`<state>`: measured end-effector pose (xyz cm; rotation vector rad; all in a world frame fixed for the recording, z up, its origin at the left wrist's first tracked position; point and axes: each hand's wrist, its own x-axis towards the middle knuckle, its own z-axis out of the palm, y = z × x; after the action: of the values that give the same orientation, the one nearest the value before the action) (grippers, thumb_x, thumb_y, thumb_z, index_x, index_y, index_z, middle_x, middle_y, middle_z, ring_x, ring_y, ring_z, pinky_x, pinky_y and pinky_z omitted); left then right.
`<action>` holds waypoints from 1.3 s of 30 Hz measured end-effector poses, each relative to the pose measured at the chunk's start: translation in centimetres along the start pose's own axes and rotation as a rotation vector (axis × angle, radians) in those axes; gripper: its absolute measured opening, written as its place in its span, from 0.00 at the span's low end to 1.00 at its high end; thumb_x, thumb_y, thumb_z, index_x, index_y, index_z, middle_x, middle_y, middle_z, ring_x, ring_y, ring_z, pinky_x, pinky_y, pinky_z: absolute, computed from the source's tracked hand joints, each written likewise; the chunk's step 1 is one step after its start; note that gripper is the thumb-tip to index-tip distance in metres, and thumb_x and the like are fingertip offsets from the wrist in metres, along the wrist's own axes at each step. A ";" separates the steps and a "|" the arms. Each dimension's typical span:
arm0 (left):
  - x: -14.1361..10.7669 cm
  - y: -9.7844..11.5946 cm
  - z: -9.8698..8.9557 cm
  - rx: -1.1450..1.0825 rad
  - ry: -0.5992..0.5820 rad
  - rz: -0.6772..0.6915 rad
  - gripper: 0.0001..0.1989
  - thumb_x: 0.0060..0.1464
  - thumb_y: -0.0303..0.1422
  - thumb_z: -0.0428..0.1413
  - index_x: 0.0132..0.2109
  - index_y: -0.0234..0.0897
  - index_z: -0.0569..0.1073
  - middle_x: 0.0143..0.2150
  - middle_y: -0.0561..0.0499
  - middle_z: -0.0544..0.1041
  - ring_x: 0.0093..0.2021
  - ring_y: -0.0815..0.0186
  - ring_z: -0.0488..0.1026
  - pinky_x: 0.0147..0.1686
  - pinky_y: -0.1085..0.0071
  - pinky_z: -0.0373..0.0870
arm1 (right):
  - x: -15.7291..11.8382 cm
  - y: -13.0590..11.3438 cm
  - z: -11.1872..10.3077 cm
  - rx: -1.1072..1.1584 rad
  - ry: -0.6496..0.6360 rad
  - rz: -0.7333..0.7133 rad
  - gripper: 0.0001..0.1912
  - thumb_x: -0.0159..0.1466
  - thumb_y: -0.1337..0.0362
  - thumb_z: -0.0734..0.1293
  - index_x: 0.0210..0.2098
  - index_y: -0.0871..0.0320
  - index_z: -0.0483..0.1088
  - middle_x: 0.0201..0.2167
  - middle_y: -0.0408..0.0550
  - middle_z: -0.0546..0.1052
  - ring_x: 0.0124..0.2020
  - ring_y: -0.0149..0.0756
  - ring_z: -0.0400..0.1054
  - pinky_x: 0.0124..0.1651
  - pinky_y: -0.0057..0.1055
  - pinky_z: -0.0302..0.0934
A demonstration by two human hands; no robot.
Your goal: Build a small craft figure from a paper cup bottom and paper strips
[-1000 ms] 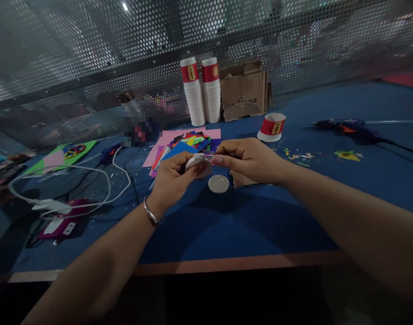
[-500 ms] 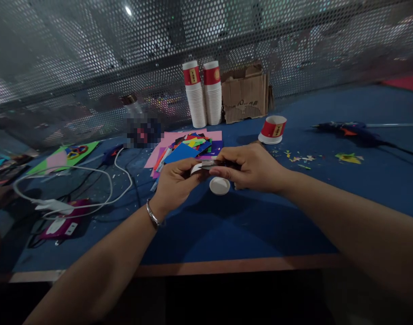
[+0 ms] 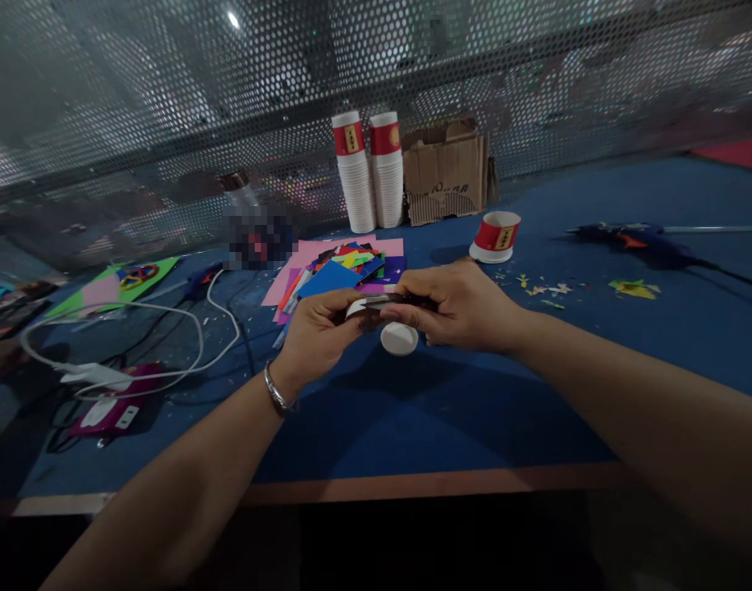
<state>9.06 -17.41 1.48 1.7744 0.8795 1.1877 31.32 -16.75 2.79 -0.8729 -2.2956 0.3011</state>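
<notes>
The blue tabletop [image 3: 443, 427] carries everything, with two stacks of paper cups [image 3: 359, 193] at its back. The right hand [image 3: 468, 305] has its grip closed on a metal tool [image 3: 379, 303], probably scissors; the left hand [image 3: 311, 332] has its grip closed on a white paper piece [image 3: 355, 309]. One second ago this piece showed its round face; now it is turned more on edge and meets the tool's tip, so I judge that the tool is working there. The piece is between left thumb and fingers, just beside the right grip. Below lies a white disc [image 3: 399, 339].
</notes>
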 end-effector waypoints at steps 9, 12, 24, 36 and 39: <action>0.1 -0.3 -0.5 0.030 -0.030 0.017 0.15 0.51 0.44 0.71 0.33 0.37 0.82 0.30 0.49 0.79 0.31 0.66 0.72 0.33 0.69 0.70 | 0.1 0.1 -0.1 0.008 0.003 -0.033 0.23 0.73 0.47 0.62 0.29 0.57 0.66 0.20 0.40 0.66 0.22 0.28 0.55 0.30 0.32 0.44; 0.2 -0.2 -0.5 0.039 -0.042 0.033 0.16 0.52 0.46 0.70 0.32 0.37 0.81 0.29 0.50 0.77 0.30 0.68 0.69 0.32 0.70 0.67 | 0.0 0.1 -0.2 0.027 0.005 -0.010 0.23 0.73 0.46 0.62 0.28 0.56 0.65 0.20 0.41 0.66 0.23 0.29 0.55 0.30 0.32 0.44; 0.2 0.2 -0.3 0.082 -0.064 -0.063 0.15 0.54 0.44 0.69 0.32 0.37 0.78 0.27 0.53 0.73 0.28 0.70 0.65 0.29 0.71 0.62 | 0.4 1.2 0.1 0.037 0.066 0.106 0.31 0.71 0.37 0.59 0.28 0.57 0.69 0.24 0.44 0.70 0.26 0.32 0.60 0.32 0.33 0.47; 0.3 -0.2 0.3 -0.280 0.163 -0.194 0.17 0.44 0.35 0.74 0.35 0.36 0.74 0.34 0.54 0.78 0.34 0.71 0.73 0.37 0.72 0.72 | 1.0 1.1 1.0 0.495 0.015 0.355 0.31 0.57 0.34 0.73 0.27 0.58 0.69 0.25 0.41 0.66 0.29 0.31 0.58 0.31 0.31 0.51; 0.3 -0.2 0.6 -0.394 0.160 -0.223 0.19 0.44 0.35 0.74 0.36 0.36 0.72 0.37 0.53 0.79 0.37 0.70 0.75 0.38 0.72 0.74 | 0.9 0.8 1.3 0.624 -0.036 0.364 0.28 0.56 0.38 0.76 0.32 0.58 0.72 0.27 0.41 0.70 0.29 0.31 0.59 0.32 0.30 0.53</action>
<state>9.72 -17.23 1.29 1.2478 0.8416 1.2665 30.31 -15.55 1.92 -0.9378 -1.8742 1.1266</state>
